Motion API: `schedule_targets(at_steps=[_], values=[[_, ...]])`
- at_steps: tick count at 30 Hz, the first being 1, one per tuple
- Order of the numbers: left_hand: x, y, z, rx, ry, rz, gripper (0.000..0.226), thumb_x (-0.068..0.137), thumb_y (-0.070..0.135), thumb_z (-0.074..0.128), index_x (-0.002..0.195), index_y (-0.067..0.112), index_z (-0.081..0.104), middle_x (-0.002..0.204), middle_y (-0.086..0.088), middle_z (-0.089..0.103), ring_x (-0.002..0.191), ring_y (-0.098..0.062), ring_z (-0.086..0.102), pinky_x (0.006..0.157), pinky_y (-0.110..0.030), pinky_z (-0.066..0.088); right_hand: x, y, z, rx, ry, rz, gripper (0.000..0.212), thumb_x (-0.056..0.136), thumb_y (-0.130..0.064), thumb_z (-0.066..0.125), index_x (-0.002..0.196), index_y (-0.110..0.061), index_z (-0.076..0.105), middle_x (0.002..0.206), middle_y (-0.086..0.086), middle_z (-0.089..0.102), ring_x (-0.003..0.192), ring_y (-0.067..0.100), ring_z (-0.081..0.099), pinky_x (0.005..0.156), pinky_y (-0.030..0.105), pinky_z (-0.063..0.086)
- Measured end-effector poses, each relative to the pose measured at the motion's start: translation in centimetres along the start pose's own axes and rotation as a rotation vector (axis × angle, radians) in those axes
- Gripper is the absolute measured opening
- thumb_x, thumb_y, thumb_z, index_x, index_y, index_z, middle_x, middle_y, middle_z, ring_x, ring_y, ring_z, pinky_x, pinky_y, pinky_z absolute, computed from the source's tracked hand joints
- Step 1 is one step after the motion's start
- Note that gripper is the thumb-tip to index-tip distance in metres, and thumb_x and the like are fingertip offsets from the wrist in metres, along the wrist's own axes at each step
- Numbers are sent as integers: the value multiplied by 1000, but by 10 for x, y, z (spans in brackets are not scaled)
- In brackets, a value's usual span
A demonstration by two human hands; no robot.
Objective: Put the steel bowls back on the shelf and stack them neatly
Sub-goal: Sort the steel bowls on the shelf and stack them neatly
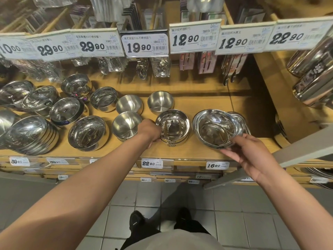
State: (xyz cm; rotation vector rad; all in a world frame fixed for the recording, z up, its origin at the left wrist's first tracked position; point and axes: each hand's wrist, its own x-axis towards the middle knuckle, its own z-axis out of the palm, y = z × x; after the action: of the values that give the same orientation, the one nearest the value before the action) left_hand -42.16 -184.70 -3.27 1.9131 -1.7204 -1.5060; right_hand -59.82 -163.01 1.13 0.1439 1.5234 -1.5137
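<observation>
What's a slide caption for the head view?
Left hand grips a deep steel bowl; right hand holds a wide bowl on the shelf.

Two shiny steel bowls sit upright near the front edge of the wooden shelf (pixel 189 150). The deeper polished bowl (pixel 172 125) stands flat; just right of it, the wider shallow bowl (pixel 215 129) tilts forward, overlapping a steel tray (pixel 240 120).

The left hand's (pixel 149 131) fingertips are hidden behind the shiny round steel bowl (pixel 172 124); the small print on the white shelf price tags (pixel 152 163) is too blurred to read.
</observation>
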Motion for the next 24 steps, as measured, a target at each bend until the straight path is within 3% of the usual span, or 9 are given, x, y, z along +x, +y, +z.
schedule_targets(at_steps=[5,8,12,16,18,20,24], values=[[-3,-5,-4,1,-18,20,23,91,17,64,98,-3,70,99,-20,74,91,-35,75,82,-51,63,1,1,4,2,-4,19,13,97,4,56,90,-6,55,73,11,57,66,19,63,51,27,61],[-11,-5,-13,22,-13,58,19,90,22,66,87,4,70,92,-15,73,96,-34,72,87,-49,61,-2,0,12,-9,-17,11,12,98,3,56,89,-6,56,72,11,57,60,16,65,52,27,62],[-26,-5,-48,28,25,162,15,90,29,64,83,17,69,79,-7,71,86,-30,70,85,-40,59,-16,-4,32,-7,-60,-45,11,98,2,57,91,-7,57,85,10,60,61,15,73,53,25,61],[-44,-17,-107,-71,18,212,17,90,24,62,87,8,68,93,-12,72,90,-30,70,92,-53,58,-38,-6,74,-56,-110,-103,6,97,3,58,95,-3,58,92,20,70,66,22,76,50,21,58],[-52,-27,-141,-161,6,218,10,94,12,62,86,8,67,88,-12,70,75,-20,70,79,-44,64,-47,-5,101,-86,-126,-125,6,95,3,60,100,-2,59,96,22,74,75,27,78,53,23,60],[-62,-40,-178,-194,16,215,8,95,10,62,90,11,68,84,-10,70,61,-11,67,60,-28,59,-56,2,131,-99,-156,-131,12,95,3,62,105,-1,59,92,20,78,80,29,78,58,28,63],[-73,-85,-256,-266,16,225,8,95,6,62,90,7,68,84,-14,67,75,-21,66,80,-40,59,-76,32,203,-176,-221,-170,8,95,1,59,103,-2,60,101,27,75,81,29,78,64,32,65]])
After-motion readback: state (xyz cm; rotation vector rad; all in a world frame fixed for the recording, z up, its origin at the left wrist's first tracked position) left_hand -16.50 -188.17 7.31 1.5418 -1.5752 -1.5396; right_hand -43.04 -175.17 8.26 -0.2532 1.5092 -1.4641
